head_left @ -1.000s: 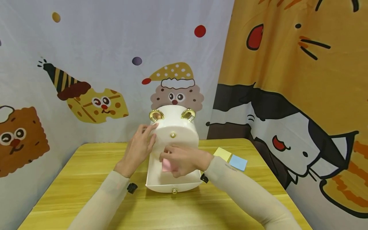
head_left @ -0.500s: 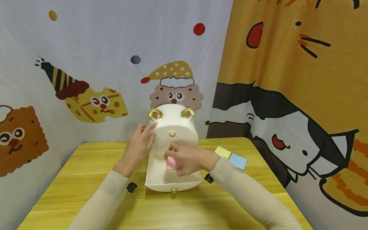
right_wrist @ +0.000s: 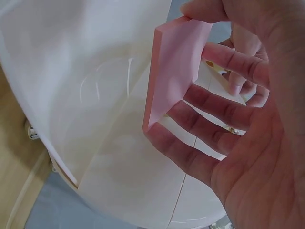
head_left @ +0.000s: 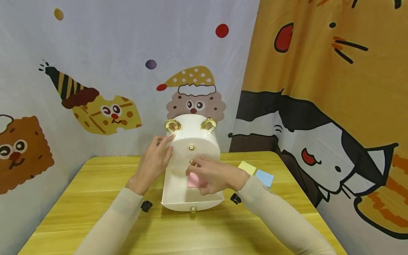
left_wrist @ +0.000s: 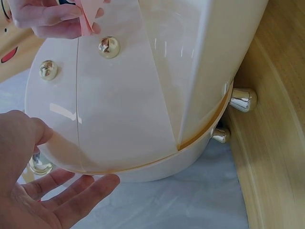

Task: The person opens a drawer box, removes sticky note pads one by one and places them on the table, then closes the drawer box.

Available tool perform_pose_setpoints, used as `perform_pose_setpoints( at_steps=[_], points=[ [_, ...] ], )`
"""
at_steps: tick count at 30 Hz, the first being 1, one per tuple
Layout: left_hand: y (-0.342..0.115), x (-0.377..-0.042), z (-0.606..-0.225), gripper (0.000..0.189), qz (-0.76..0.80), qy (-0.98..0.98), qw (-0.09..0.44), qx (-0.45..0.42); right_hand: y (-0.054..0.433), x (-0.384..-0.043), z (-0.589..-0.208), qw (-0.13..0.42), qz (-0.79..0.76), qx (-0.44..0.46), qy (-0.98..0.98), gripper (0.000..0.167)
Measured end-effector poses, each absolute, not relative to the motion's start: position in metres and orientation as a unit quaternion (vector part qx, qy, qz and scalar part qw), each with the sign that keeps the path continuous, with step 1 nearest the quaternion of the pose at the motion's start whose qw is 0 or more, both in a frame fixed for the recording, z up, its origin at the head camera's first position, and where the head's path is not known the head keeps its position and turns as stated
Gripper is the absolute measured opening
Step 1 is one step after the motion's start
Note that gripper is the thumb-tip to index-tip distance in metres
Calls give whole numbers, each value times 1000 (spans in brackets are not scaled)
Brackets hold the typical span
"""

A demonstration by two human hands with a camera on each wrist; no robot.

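A white storage box (head_left: 192,124) with gold ear-shaped trims stands on the table, its bottom drawer (head_left: 173,194) pulled out toward me. My right hand (head_left: 220,173) holds a pink sticky note pad (right_wrist: 176,67) above the open drawer. In the right wrist view, thumb and fingertips grip the pad by its edges, and it stands tilted. On the left side of the box rests my left hand (head_left: 151,164). The left wrist view has its thumb at the front face and its fingers, loosely extended, along the curved side. Gold knobs (left_wrist: 109,47) mark the drawer fronts.
A yellow sticky note pad (head_left: 247,167) and a blue one (head_left: 264,177) lie on the wooden table (head_left: 105,198) right of the box, partly behind my right forearm. Close behind the box hangs a cartoon-printed curtain (head_left: 121,42).
My right hand has shifted slightly right with the pink pad, and a middle gold knob now shows above its fingers. The left hand stays in place on the box.
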State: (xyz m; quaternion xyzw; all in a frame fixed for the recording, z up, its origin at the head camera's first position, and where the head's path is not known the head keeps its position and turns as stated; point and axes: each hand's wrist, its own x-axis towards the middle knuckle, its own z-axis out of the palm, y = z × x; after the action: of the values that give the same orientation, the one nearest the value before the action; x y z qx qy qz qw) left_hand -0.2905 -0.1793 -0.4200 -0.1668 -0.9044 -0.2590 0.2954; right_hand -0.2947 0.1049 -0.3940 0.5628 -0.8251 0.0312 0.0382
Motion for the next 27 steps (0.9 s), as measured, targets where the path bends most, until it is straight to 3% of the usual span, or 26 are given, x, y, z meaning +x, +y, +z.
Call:
perform_pose_setpoints(
  at_steps=[15,27],
  points=[
    [-180,-291,-421,46,-259,-902,300,-170,121,-290,-393,37,74,552,-830,59],
    [-181,-292,-423,45,-258,-900,306,-175,135,-288,-398,5,95,511,-855,55]
  ],
)
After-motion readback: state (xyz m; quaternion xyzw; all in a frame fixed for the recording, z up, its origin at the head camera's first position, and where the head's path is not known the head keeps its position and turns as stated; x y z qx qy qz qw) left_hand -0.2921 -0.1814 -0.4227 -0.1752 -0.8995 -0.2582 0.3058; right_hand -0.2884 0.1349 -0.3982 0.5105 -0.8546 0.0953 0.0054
